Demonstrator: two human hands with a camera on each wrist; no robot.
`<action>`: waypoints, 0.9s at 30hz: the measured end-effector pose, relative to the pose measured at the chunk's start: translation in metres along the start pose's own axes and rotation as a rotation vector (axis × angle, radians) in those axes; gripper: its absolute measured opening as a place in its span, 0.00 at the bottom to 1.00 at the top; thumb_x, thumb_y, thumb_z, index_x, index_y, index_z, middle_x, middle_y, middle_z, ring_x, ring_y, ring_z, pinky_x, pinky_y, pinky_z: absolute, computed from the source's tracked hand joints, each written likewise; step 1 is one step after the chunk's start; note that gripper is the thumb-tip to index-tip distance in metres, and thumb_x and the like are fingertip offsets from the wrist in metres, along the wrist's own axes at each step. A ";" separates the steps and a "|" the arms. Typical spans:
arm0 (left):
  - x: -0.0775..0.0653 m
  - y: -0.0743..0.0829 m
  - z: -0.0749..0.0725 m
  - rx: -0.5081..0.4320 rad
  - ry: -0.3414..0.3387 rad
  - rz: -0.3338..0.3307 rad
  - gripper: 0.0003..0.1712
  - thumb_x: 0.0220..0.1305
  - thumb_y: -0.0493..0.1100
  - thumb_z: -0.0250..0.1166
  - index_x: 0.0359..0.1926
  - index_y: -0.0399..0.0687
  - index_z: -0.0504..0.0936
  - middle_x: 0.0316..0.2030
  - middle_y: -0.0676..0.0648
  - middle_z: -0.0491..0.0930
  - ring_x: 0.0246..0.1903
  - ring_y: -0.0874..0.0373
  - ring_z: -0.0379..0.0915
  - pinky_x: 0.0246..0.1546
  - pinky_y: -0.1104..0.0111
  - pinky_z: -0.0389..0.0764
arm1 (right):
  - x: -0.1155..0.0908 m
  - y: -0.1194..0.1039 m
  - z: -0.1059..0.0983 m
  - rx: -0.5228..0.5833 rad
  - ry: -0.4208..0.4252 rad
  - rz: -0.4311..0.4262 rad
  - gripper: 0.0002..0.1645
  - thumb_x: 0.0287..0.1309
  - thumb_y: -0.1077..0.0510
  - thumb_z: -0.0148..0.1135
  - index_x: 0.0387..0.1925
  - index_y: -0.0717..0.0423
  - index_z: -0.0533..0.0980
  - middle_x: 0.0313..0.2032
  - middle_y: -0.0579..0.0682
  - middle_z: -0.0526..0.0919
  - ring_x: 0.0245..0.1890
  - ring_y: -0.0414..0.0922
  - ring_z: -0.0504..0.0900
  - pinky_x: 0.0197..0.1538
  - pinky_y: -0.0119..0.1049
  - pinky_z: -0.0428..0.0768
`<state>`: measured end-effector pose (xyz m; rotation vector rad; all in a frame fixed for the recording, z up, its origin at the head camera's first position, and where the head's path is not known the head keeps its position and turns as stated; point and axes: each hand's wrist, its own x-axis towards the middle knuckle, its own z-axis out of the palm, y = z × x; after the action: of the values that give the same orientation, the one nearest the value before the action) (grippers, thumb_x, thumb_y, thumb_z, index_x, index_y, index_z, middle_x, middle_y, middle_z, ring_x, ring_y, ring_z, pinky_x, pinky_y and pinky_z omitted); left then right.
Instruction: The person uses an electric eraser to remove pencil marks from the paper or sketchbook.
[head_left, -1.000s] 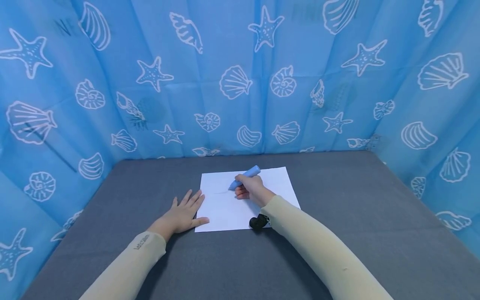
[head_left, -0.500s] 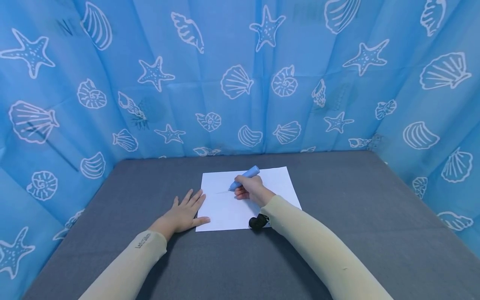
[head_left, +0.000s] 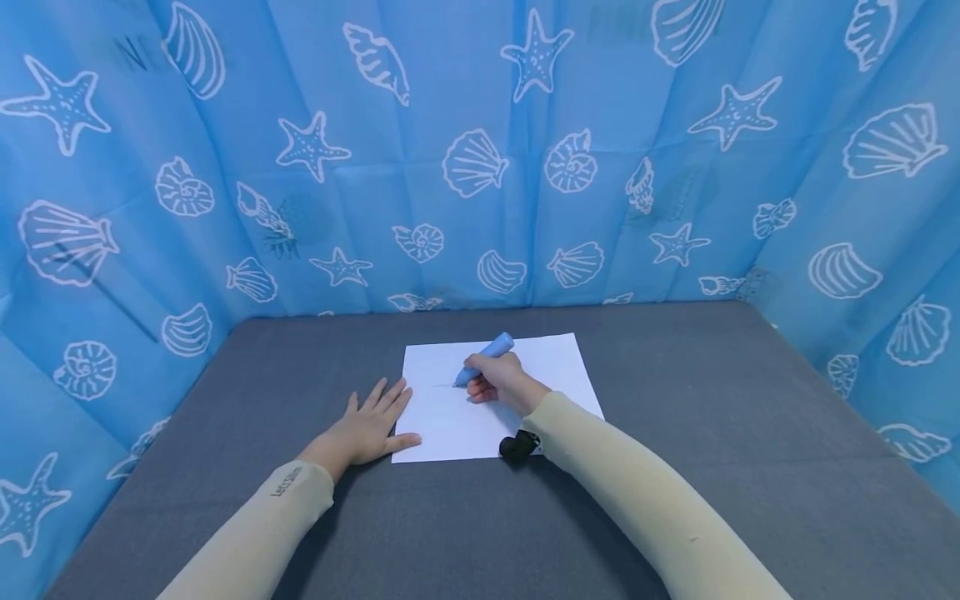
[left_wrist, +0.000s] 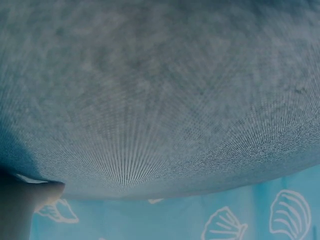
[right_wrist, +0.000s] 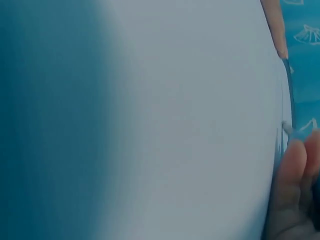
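Note:
A sheet of white paper [head_left: 442, 433] lies on the dark grey tabletop. My right hand [head_left: 501, 379] pinches a thick blue marker [head_left: 497, 346] over the paper, its tip down at the sheet and its back end slanting up to the right. A faint thin line [head_left: 441, 386] runs left from the tip. In the right wrist view the marker tip [right_wrist: 286, 127] shows just past the fingers [right_wrist: 292, 165]. My left hand [head_left: 363, 432] rests flat with spread fingers, thumb and fingertips on the paper's left edge. Only part of that hand [left_wrist: 25, 207] shows in the left wrist view.
The grey cloth-covered table [head_left: 675, 400] stretches around the paper on all sides. Behind and beside it hangs a blue curtain [head_left: 420, 183] printed with white shells and starfish. A black wrist camera [head_left: 517, 447] sits under my right wrist, over the paper's near edge.
The right hand and marker have shifted slightly left and nearer to me, with the tip now at the line. The left hand has stayed in place.

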<state>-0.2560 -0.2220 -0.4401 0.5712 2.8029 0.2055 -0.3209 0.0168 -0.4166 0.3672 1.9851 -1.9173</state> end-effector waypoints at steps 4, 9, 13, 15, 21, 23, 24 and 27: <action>0.000 -0.001 0.001 -0.009 0.009 0.010 0.56 0.63 0.78 0.43 0.77 0.47 0.43 0.77 0.44 0.37 0.74 0.40 0.26 0.64 0.34 0.33 | 0.001 0.000 -0.001 -0.004 0.000 0.002 0.14 0.63 0.56 0.61 0.37 0.67 0.75 0.17 0.51 0.78 0.14 0.39 0.77 0.24 0.31 0.81; -0.002 0.000 -0.002 -0.020 0.015 0.007 0.56 0.62 0.78 0.43 0.77 0.47 0.44 0.77 0.43 0.38 0.74 0.39 0.27 0.64 0.34 0.33 | 0.000 -0.001 -0.001 -0.005 -0.015 -0.001 0.14 0.63 0.56 0.60 0.37 0.67 0.75 0.17 0.51 0.77 0.14 0.39 0.77 0.24 0.31 0.81; -0.001 -0.001 -0.001 -0.001 0.016 0.002 0.55 0.62 0.78 0.43 0.77 0.48 0.43 0.77 0.45 0.37 0.74 0.41 0.26 0.64 0.34 0.34 | 0.001 -0.001 0.000 -0.001 -0.025 -0.006 0.15 0.63 0.56 0.61 0.38 0.67 0.75 0.17 0.51 0.77 0.14 0.39 0.77 0.24 0.31 0.81; -0.002 -0.001 -0.002 -0.013 0.026 0.013 0.56 0.62 0.78 0.44 0.77 0.47 0.44 0.76 0.43 0.38 0.74 0.39 0.27 0.64 0.33 0.34 | 0.001 -0.001 0.001 -0.002 -0.028 -0.004 0.15 0.63 0.56 0.61 0.38 0.67 0.75 0.17 0.51 0.77 0.14 0.40 0.77 0.24 0.31 0.81; -0.002 0.000 -0.001 -0.019 0.027 0.015 0.57 0.62 0.79 0.43 0.77 0.46 0.44 0.76 0.43 0.38 0.74 0.39 0.27 0.64 0.33 0.33 | 0.001 -0.001 0.002 0.002 -0.030 -0.002 0.15 0.64 0.56 0.61 0.38 0.67 0.74 0.17 0.51 0.77 0.14 0.40 0.77 0.24 0.31 0.81; -0.002 0.000 -0.001 -0.015 0.025 0.016 0.56 0.63 0.78 0.44 0.77 0.45 0.44 0.76 0.42 0.39 0.74 0.39 0.28 0.64 0.33 0.34 | 0.001 -0.001 0.002 -0.006 -0.038 0.002 0.14 0.64 0.56 0.60 0.37 0.67 0.75 0.17 0.51 0.77 0.14 0.39 0.77 0.24 0.31 0.81; -0.002 0.000 -0.001 -0.012 0.026 0.014 0.56 0.63 0.77 0.44 0.77 0.45 0.45 0.76 0.42 0.39 0.74 0.39 0.28 0.63 0.33 0.34 | 0.000 -0.001 0.002 0.000 -0.039 0.001 0.14 0.64 0.56 0.60 0.37 0.66 0.75 0.17 0.51 0.77 0.14 0.39 0.77 0.24 0.31 0.81; -0.001 -0.001 0.001 -0.015 0.031 0.013 0.55 0.63 0.76 0.45 0.77 0.46 0.45 0.76 0.43 0.39 0.74 0.39 0.28 0.63 0.33 0.33 | 0.000 0.000 0.001 0.031 -0.043 -0.004 0.14 0.64 0.55 0.60 0.34 0.66 0.75 0.17 0.51 0.77 0.14 0.39 0.77 0.24 0.31 0.81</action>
<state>-0.2554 -0.2233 -0.4411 0.5876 2.8259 0.2401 -0.3208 0.0161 -0.4166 0.3274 1.9316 -1.9441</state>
